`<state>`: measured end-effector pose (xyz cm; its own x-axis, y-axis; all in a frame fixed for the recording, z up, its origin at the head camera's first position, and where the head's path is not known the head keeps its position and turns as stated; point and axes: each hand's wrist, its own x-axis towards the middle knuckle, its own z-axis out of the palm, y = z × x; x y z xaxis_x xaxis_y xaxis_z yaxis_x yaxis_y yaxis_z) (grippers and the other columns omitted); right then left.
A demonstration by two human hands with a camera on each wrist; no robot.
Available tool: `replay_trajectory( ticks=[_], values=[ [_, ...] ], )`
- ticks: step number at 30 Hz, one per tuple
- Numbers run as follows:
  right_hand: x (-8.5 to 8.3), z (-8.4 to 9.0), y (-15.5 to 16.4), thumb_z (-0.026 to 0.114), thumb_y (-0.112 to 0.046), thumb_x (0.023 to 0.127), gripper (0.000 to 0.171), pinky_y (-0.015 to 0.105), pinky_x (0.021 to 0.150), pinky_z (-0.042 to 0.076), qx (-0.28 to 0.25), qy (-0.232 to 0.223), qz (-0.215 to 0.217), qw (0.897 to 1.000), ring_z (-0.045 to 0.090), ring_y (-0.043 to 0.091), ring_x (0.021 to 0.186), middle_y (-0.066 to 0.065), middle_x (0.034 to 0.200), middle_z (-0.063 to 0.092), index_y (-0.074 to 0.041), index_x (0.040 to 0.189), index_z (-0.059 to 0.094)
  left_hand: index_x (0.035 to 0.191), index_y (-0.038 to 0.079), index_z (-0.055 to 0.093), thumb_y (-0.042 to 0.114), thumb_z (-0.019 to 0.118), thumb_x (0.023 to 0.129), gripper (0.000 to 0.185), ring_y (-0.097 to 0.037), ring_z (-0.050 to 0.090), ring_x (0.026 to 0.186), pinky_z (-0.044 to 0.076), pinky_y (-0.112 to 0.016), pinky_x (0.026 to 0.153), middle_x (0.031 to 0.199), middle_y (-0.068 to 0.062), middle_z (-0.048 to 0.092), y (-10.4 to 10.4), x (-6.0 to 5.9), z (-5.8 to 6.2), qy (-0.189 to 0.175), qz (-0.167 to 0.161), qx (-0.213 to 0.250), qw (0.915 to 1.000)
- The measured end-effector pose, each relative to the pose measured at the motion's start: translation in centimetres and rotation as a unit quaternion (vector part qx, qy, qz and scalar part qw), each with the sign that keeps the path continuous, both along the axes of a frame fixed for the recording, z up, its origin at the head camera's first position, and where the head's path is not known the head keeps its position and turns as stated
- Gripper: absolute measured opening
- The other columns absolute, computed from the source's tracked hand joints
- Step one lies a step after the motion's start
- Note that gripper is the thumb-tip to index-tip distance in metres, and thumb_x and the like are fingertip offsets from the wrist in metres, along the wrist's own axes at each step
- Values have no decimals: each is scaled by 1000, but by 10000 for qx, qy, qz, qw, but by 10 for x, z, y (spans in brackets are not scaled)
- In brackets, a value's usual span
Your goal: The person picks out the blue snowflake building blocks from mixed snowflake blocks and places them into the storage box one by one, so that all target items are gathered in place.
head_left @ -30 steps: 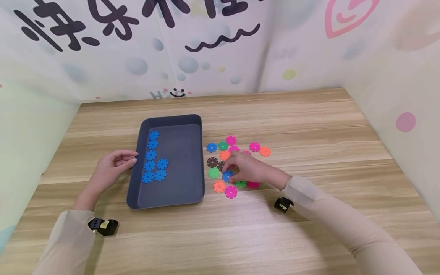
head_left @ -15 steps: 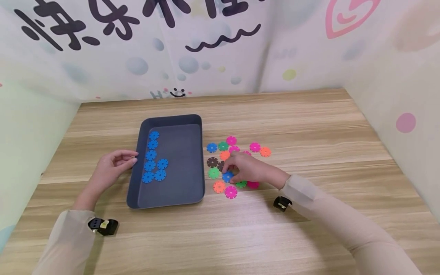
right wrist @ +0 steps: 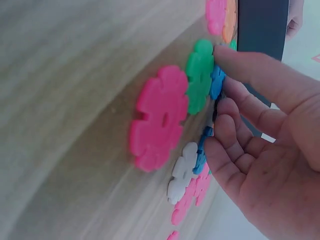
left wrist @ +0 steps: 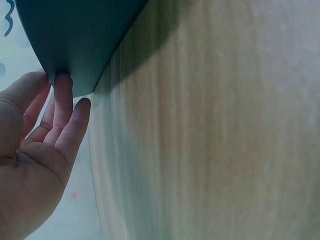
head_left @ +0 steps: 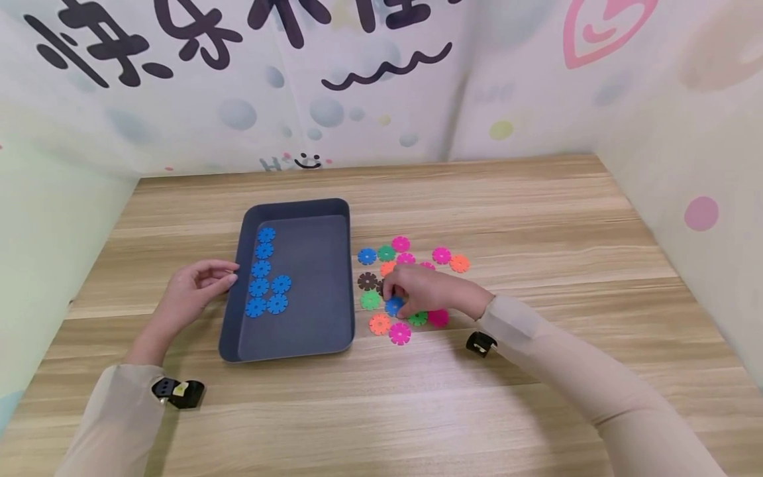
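Observation:
My right hand [head_left: 424, 288] is low over a cluster of notched plastic snowflake discs. Its thumb and index finger pinch a blue snowflake disc [head_left: 393, 306], seen partly between the fingertips in the right wrist view. Beside it lie a light green disc [head_left: 370, 300], a dark brown disc [head_left: 367, 281] and a pink disc [right wrist: 160, 119]. My left hand [head_left: 193, 291] grips the left rim of a dark grey tray [head_left: 310, 331] with thumb and fingertips; one fingertip lies on its outer wall. Several blue discs [head_left: 261, 268] lie along the tray's left side, in two columns.
More discs surround the right hand: another blue disc [head_left: 367, 256], a dark green disc [head_left: 386, 253], a far orange disc [head_left: 459, 264] and a near pink disc [head_left: 400, 333]. The wooden table [head_left: 381, 411] ends at a printed backdrop [head_left: 357, 86].
The right forearm and wrist have shifted slightly left, while the right fingertips stay at the same blue disc. My left hand and the tray have not moved.

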<state>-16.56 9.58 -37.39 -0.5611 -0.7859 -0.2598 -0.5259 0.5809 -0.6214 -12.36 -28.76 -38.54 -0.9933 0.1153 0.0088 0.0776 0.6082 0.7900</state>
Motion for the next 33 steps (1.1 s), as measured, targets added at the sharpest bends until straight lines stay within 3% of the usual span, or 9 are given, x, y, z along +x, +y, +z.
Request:
replay_trajectory(
  ticks=[8, 21, 33],
  values=[
    [0, 0, 0, 79, -9, 71, 27, 21, 65, 46, 135, 4, -141, 9998, 49, 15, 74, 0, 83, 54, -5, 91, 61, 115, -4, 58, 17, 57, 92, 32, -1, 59, 73, 50, -17, 64, 93, -9, 62, 1, 1, 1, 32, -21, 88, 10000],
    [8, -1, 1, 78, -8, 73, 29, 23, 63, 46, -98, 138, -180, 9997, 49, 15, 71, 0, 82, 53, -10, 88, 53, 115, -4, 58, 19, 57, 92, 32, -2, 58, 73, 50, -18, 64, 92, -7, 61, 2, 2, 2, 9, 25, 71, 10000],
    [10, -1, 4, 73, 0, 76, 25, 23, 67, 49, -666, -299, -307, 9969, 53, 14, 72, 0, 82, 57, -8, 94, 58, 116, -4, 57, 20, 57, 92, 34, -2, 58, 74, 50, -18, 65, 93, -7, 61, 2, 2, 2, -25, 15, 96, 9999]
  ],
)
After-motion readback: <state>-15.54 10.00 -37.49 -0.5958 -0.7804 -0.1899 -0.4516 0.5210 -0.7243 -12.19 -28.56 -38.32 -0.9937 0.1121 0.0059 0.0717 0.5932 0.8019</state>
